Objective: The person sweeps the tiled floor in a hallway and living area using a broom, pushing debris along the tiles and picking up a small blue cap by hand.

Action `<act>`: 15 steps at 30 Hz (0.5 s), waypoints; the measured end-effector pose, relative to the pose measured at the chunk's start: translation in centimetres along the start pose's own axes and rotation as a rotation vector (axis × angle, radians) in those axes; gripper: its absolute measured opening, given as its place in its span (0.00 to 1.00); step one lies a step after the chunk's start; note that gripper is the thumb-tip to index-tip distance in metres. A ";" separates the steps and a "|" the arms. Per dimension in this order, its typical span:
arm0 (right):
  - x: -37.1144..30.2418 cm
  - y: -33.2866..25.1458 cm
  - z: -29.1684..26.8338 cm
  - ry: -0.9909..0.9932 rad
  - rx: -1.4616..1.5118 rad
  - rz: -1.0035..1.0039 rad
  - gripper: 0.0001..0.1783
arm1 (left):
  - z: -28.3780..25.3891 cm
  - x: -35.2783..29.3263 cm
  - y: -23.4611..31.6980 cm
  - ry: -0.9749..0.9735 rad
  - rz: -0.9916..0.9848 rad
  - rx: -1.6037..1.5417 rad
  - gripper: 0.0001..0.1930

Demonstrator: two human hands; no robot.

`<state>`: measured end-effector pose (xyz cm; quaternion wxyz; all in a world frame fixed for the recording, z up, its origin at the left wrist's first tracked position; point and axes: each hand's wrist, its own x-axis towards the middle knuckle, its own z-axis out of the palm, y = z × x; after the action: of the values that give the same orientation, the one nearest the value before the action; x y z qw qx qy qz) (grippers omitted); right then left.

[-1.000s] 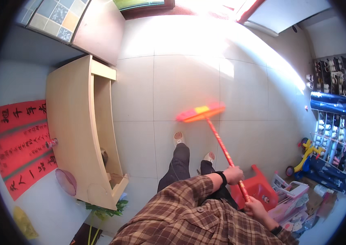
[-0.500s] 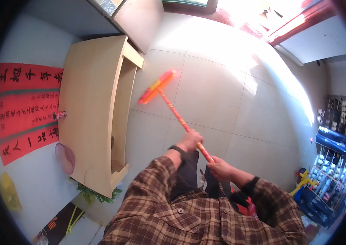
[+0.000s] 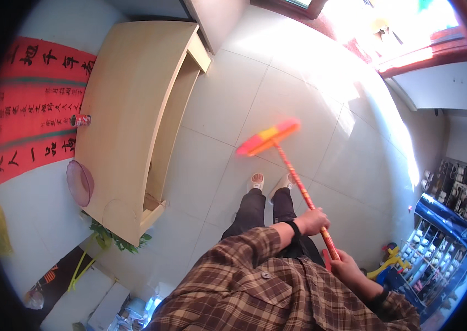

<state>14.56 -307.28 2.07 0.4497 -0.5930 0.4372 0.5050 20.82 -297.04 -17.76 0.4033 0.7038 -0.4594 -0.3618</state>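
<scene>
A broom (image 3: 269,138) with a pink, orange and yellow head reaches out in front of my feet, its head low over the pale tiled floor (image 3: 228,105). Whether the bristles touch the tiles I cannot tell. My left hand (image 3: 314,221) is wrapped round the red and yellow patterned handle (image 3: 295,176). Lower down, close to my body, my right hand (image 3: 346,266) grips the same handle near its end. Both of my shoes (image 3: 256,181) show on the floor, just short of the broom head.
At left a light wooden cabinet (image 3: 129,105) bears a can (image 3: 81,120) and a pinkish bowl (image 3: 81,183), beside a red paper banner (image 3: 35,110) on the wall. Shoe racks (image 3: 435,248) stand at right, near a yellow toy-like object (image 3: 388,263). Sunlight enters by the far-right doorway (image 3: 388,33).
The broom has swung to the right, and both hands have gone right and nearer my body with it. My view has shifted too, and my shoes now show.
</scene>
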 end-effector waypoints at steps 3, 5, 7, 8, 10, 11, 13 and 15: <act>-0.4 0.2 -0.1 0.071 -0.072 -0.136 0.22 | -1.9 1.6 2.3 -0.056 0.079 0.027 0.04; -0.6 -1.3 0.4 0.033 -0.110 -0.115 0.24 | -2.1 1.3 1.0 -0.014 0.066 0.017 0.04; 0.3 -2.3 0.5 -0.033 -0.151 -0.158 0.24 | -3.0 0.0 0.3 0.096 0.025 -0.002 0.04; 1.0 -2.3 0.6 -0.097 -0.179 -0.199 0.25 | -3.1 -0.7 -0.5 0.140 0.016 -0.045 0.04; 2.9 -2.2 0.6 -0.152 -0.250 -0.261 0.24 | -3.8 -3.1 -1.6 0.166 -0.132 -0.046 0.04; 3.5 -3.5 1.2 -0.214 -0.270 -0.198 0.22 | -3.8 -4.6 -2.1 0.174 -0.199 -0.026 0.04; 4.4 -6.3 2.8 -0.284 -0.298 -0.138 0.21 | -2.9 -8.1 -3.6 0.226 -0.292 -0.036 0.05; 6.0 -8.6 4.7 -0.367 -0.800 -0.193 0.19 | -1.3 -12.2 -5.2 0.274 -0.376 -0.116 0.05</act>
<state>22.58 -301.20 -3.50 0.3000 -0.6589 0.0632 0.6869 19.99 -283.99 -20.21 0.4274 0.7951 -0.2395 -0.3575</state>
